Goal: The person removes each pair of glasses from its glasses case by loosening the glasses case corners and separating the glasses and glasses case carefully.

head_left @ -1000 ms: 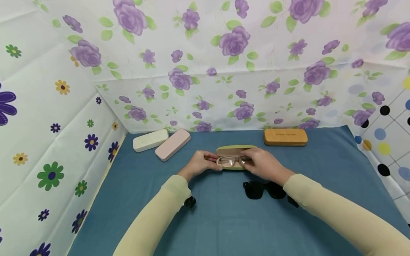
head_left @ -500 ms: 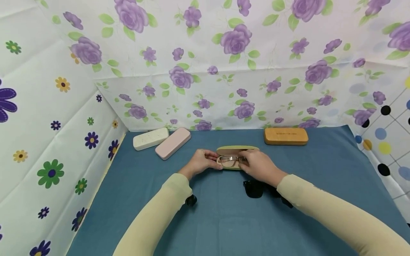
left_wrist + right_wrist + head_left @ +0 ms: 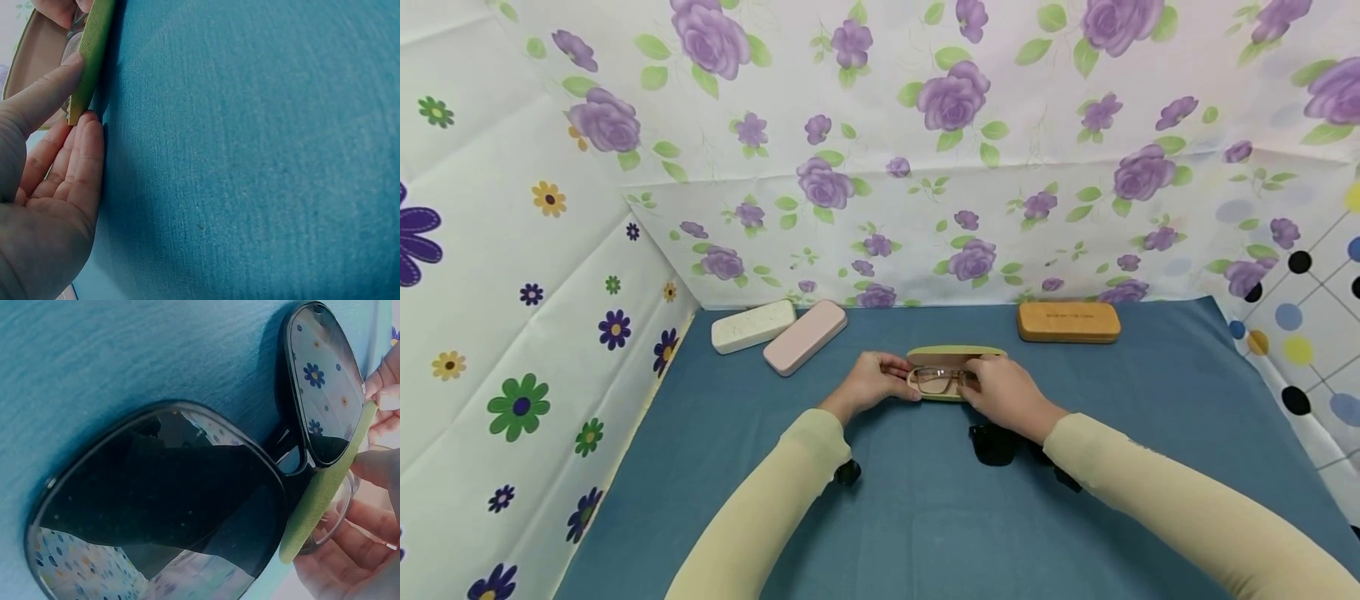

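Note:
A green glasses case with a pink lining lies at the middle of the table, its lid raised. Clear-lensed eyeglasses sit inside it, folded low against the lining. My left hand holds the case's left end; in the left wrist view its thumb lies over the green front wall and the other fingers are at the end. With its fingers inside the right half, my right hand grips the eyeglasses and hides their right lens. Black sunglasses lie just in front, partly under the right wrist.
A white case and a pink case lie side by side at the back left. At the back right is an orange case. Blue cloth covers the table, and flowered sheets hang behind it.
My right hand has shifted slightly left along the eyeglasses, its wrist now covering more of the sunglasses. The left hand has stayed at the case's left end.

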Demonstrator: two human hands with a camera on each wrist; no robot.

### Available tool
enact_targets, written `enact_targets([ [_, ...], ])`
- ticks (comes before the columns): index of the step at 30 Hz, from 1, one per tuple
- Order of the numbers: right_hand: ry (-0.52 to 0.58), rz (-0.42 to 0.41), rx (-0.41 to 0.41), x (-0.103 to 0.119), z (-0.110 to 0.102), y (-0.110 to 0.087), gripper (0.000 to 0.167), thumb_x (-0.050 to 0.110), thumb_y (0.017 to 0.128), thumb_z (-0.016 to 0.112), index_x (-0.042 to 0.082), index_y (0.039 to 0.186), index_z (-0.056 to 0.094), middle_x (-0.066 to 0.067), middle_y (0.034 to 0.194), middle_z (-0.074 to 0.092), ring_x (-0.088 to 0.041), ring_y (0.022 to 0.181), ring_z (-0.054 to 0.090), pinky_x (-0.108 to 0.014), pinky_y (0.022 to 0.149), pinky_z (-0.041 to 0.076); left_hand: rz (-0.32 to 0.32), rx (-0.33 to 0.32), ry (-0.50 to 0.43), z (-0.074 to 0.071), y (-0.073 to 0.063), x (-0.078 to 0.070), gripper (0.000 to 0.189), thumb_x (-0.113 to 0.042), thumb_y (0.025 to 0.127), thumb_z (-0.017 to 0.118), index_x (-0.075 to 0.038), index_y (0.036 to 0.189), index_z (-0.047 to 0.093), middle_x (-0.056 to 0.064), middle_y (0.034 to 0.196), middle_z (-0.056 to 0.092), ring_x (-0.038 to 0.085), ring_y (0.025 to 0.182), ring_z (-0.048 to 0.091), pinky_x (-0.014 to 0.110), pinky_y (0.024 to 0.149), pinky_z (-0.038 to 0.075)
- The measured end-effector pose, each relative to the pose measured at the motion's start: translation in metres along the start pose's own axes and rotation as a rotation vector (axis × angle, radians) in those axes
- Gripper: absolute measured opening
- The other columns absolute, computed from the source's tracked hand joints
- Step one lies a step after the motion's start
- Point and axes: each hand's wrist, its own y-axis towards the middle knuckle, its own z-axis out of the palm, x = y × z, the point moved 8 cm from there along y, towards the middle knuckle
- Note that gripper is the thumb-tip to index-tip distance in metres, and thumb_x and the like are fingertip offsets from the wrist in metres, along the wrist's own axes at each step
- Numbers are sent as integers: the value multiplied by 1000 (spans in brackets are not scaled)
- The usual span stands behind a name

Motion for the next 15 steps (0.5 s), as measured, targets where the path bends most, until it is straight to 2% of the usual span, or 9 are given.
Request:
enact_targets([
  [5,-15,-5,-11,1,-1,-1,28,34,87,66,12,105,68,0,85,66,-7,64,53,-28,58,45,11,-15,5,0,2,3,49,-12,64,86,-9,110,67,9,106,66,18,94,63,32,77,54],
  [9,-34,-28,-37,2,-3,-1,26,34,86,67,14,103,68,0,86,67,-7,66,56,-29,59,48,15,-22,3,0,2,2,49,-13,64,86,-9,109,67,9,106,66,18,94,63,32,76,54],
  [15,-136,-153,-130,12,-5,-2,21,32,85,68,18,100,72,2,84,69,-12,70,62,-34,61,52,17,-26,13,1,2,2,51,-12,63,87,-8,110,66,9,106,66,18,93,63,32,76,54],
])
